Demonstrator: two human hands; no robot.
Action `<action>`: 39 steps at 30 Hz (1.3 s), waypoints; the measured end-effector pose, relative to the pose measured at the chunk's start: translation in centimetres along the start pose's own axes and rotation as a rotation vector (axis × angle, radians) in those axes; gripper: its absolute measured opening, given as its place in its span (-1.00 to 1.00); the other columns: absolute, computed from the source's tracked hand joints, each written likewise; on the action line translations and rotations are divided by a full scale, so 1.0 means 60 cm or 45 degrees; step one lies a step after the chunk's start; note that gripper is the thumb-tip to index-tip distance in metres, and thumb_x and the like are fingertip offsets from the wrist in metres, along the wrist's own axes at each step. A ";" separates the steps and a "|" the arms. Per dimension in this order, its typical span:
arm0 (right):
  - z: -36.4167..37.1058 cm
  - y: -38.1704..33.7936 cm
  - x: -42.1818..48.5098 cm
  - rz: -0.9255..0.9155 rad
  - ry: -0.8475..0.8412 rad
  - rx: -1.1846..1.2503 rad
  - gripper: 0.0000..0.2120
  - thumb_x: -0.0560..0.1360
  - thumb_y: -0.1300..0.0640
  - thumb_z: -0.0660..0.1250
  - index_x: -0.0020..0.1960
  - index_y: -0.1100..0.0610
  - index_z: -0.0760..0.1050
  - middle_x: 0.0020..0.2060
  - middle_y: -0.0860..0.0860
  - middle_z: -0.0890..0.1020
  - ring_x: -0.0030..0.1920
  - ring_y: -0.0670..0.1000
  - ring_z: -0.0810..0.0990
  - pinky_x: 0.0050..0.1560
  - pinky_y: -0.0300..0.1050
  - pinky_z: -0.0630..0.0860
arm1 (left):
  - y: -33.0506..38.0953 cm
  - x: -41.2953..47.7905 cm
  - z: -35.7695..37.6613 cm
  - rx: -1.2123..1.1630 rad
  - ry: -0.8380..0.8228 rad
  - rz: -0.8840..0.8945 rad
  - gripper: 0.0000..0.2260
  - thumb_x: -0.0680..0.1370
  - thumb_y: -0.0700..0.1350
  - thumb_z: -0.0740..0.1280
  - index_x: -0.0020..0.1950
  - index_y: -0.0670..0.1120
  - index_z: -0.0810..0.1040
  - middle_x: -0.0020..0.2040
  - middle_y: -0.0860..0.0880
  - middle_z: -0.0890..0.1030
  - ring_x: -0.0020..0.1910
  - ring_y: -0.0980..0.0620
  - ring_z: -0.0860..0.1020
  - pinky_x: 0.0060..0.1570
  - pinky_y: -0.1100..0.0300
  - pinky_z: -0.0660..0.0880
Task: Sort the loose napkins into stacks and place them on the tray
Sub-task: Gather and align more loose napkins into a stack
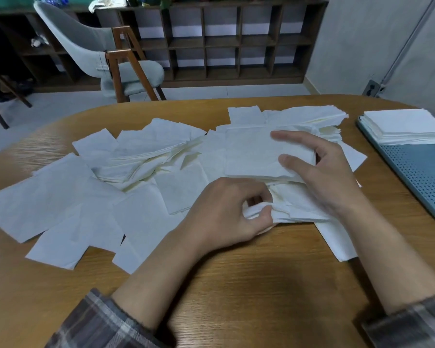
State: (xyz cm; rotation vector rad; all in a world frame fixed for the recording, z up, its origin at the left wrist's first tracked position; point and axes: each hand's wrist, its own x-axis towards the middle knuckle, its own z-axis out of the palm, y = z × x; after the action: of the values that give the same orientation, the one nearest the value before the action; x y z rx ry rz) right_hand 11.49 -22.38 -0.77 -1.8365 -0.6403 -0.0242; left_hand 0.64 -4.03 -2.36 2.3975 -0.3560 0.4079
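Observation:
Several loose white napkins [68, 197] lie scattered and overlapping across the wooden table [261, 285]. My left hand [226, 214] pinches the bunched edges of a few napkins [294, 212] near the table's middle. My right hand [319, 169] holds a small squared stack of napkins [249, 154] by its right edge, thumb on top, lifted slightly over the pile. A blue perforated tray [417, 172] sits at the right edge of the table with a neat stack of napkins [407, 126] on its far end.
Another untidy heap of napkins [307, 116] lies behind my right hand. A grey chair [98, 54] with wooden legs stands beyond the table, and a dark cubby shelf [224, 41] lines the back wall. Bare wood shows near my forearms.

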 end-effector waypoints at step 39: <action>0.021 -0.027 -0.020 0.119 -0.298 0.321 -0.65 0.49 -0.01 0.43 0.25 0.01 0.66 0.15 -0.06 0.75 0.18 -0.03 0.72 0.23 -0.10 0.63 | -0.027 0.019 -0.066 -0.514 0.405 -0.395 -0.82 0.49 -0.06 0.62 0.07 0.09 0.74 -0.17 0.05 0.72 -0.11 0.05 0.68 -0.09 0.14 0.59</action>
State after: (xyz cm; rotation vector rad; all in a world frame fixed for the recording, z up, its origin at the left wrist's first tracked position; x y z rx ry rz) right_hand 9.39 -21.42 -0.21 -1.6346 -0.6857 0.3243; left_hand 1.49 -0.42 0.02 1.9130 0.0743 0.5092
